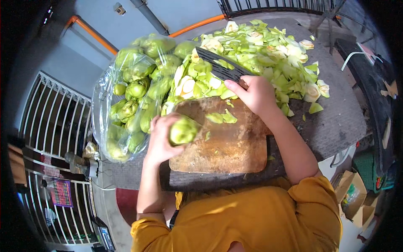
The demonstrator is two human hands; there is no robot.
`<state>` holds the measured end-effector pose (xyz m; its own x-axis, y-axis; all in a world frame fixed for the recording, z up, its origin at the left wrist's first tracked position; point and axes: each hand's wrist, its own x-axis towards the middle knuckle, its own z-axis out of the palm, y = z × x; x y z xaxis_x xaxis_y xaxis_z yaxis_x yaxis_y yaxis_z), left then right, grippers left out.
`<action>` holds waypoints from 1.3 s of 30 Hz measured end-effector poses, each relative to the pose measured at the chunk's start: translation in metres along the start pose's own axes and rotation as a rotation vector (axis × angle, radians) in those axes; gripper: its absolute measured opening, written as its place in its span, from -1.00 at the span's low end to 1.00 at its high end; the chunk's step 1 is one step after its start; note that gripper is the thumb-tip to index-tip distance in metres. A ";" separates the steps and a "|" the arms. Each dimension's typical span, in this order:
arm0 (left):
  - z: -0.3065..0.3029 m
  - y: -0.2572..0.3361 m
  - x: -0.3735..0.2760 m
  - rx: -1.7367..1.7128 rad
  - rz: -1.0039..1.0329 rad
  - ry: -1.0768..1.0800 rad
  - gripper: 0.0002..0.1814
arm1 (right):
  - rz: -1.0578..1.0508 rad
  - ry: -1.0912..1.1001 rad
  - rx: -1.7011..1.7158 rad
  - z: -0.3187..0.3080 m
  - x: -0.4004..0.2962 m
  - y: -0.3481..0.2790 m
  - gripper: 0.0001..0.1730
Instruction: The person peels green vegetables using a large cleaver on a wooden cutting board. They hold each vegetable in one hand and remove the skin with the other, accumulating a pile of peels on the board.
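My left hand [162, 137] grips a green chayote [183, 130] above the left side of a worn wooden cutting board [220, 151]. The fruit looks slightly blurred. In my right hand [258, 94] is a broad, dark-bladed knife [222, 67], held by its brown handle, its blade pointing up and left over a heap of peelings. A green scrap clings to the blade. On the board lie a few chayote peelings [222, 117]. Just left of my left hand, a clear plastic bag [104, 94] holds several whole chayotes [137, 88].
A large pile of green peelings and pale cut pieces [261, 53] covers the far part of the grey woven-pattern table [340, 126]. A dark bench [362, 78] stands to the right, with a cardboard box [351, 195] below. White metal bars [56, 116] are at left.
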<state>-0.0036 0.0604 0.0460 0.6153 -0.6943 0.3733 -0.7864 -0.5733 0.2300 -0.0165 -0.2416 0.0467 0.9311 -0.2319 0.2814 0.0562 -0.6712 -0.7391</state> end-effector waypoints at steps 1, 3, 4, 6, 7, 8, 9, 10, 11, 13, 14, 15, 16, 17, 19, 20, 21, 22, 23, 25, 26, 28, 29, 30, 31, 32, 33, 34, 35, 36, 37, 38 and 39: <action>-0.001 0.012 0.005 -0.020 -0.063 -0.112 -0.30 | -0.018 -0.007 -0.009 0.001 0.000 -0.001 -0.27; -0.009 0.026 0.012 0.010 -0.002 -0.169 -0.36 | -0.052 -0.016 -0.028 0.002 -0.001 -0.001 -0.27; -0.011 0.035 0.016 0.051 0.045 -0.190 -0.37 | -0.069 -0.016 -0.045 0.003 -0.001 -0.001 -0.27; -0.010 0.050 0.021 0.127 0.138 -0.229 -0.39 | -0.102 -0.019 -0.084 0.004 -0.002 -0.001 -0.26; -0.007 0.051 0.018 0.120 0.151 -0.262 -0.42 | -0.098 -0.017 -0.083 0.005 -0.002 -0.001 -0.26; -0.004 0.053 0.012 0.113 0.164 -0.295 -0.45 | -0.093 -0.016 -0.082 0.007 -0.001 -0.001 -0.26; 0.000 0.054 0.008 0.102 0.179 -0.333 -0.48 | -0.083 -0.015 -0.081 0.008 -0.001 0.000 -0.26; -0.004 0.057 0.005 0.041 0.202 -0.305 -0.61 | -0.069 -0.027 -0.071 0.006 -0.001 0.001 -0.26; -0.005 0.051 -0.003 -0.056 0.189 -0.260 -0.64 | -0.055 -0.039 -0.060 0.003 -0.001 0.001 -0.26; -0.010 0.031 -0.027 -0.224 0.151 -0.174 -0.70 | -0.045 -0.057 -0.036 0.003 -0.001 -0.003 -0.27; -0.008 0.026 -0.037 -0.196 0.084 0.026 -0.73 | -0.041 -0.060 -0.031 0.004 0.000 -0.002 -0.28; -0.008 0.023 -0.044 -0.168 0.015 0.226 -0.75 | -0.036 -0.067 -0.029 0.004 -0.001 -0.003 -0.29; -0.008 0.017 -0.045 -0.106 -0.175 0.288 -0.75 | -0.032 -0.072 -0.010 0.004 -0.002 -0.005 -0.31; -0.009 0.010 -0.042 -0.042 -0.365 0.349 -0.75 | -0.035 -0.081 -0.012 0.005 -0.003 -0.005 -0.32; -0.006 -0.011 -0.041 -0.264 -0.606 0.238 -0.68 | -0.054 -0.103 -0.020 0.005 -0.003 -0.007 -0.33; -0.006 -0.019 -0.043 -0.454 -0.702 0.119 -0.66 | -0.115 -0.039 0.073 0.009 -0.006 -0.006 -0.33; -0.006 -0.023 -0.042 -0.648 -0.786 -0.003 -0.64 | -0.113 -0.044 0.066 0.011 -0.006 -0.005 -0.33; -0.007 -0.022 -0.044 -0.607 -0.774 -0.031 -0.62 | -0.110 -0.047 0.058 0.011 -0.005 -0.004 -0.32; -0.007 -0.017 -0.046 -0.567 -0.760 -0.060 -0.60 | -0.107 -0.050 0.051 0.011 -0.005 -0.004 -0.32; -0.011 0.001 -0.041 -0.447 -0.695 -0.142 -0.54 | -0.109 -0.047 0.060 0.012 -0.005 -0.004 -0.32; -0.017 0.018 -0.034 -0.367 -0.642 -0.193 -0.49 | -0.109 -0.045 0.064 0.012 -0.005 -0.004 -0.32; -0.027 0.056 -0.017 -0.249 -0.617 -0.308 -0.37 | -0.064 -0.116 -0.002 0.007 -0.003 -0.008 -0.35; -0.028 0.073 -0.009 -0.209 -0.648 -0.376 -0.29 | -0.041 -0.155 -0.033 0.006 -0.003 -0.009 -0.34; -0.025 0.083 -0.006 -0.103 -0.589 -0.422 -0.23 | -0.045 -0.155 -0.053 0.006 -0.004 -0.009 -0.33; -0.027 0.091 0.001 -0.065 -0.511 -0.454 -0.24 | -0.049 -0.153 -0.073 0.007 -0.004 -0.008 -0.33; -0.025 0.097 0.005 -0.028 -0.410 -0.464 -0.23 | -0.053 -0.150 -0.094 0.007 -0.005 -0.007 -0.33; -0.025 0.100 0.007 0.013 -0.308 -0.471 -0.22 | -0.057 -0.142 -0.073 0.007 -0.005 -0.007 -0.33; -0.025 0.097 0.009 -0.043 -0.273 -0.486 -0.20 | -0.060 -0.134 -0.053 0.006 -0.006 -0.008 -0.33; -0.025 0.090 0.011 -0.100 -0.236 -0.500 -0.18 | -0.063 -0.125 -0.033 0.006 -0.007 -0.008 -0.33; -0.025 0.082 0.014 -0.155 -0.197 -0.513 -0.16 | -0.058 -0.114 -0.011 0.005 -0.008 -0.008 -0.33; -0.023 0.071 0.016 -0.374 -0.296 -0.529 -0.14 | -0.055 -0.100 0.011 0.003 -0.008 -0.007 -0.32; -0.017 0.055 0.017 -0.595 -0.393 -0.542 -0.12 | -0.051 -0.087 0.033 0.002 -0.008 -0.007 -0.32; -0.011 0.041 0.015 -0.814 -0.491 -0.548 -0.10 | -0.060 -0.066 0.055 0.004 -0.007 -0.005 -0.33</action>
<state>-0.0274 0.0313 0.0704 0.6536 -0.6836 -0.3247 -0.1255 -0.5210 0.8443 -0.0215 -0.2336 0.0462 0.9472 -0.1440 0.2866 0.1307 -0.6426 -0.7550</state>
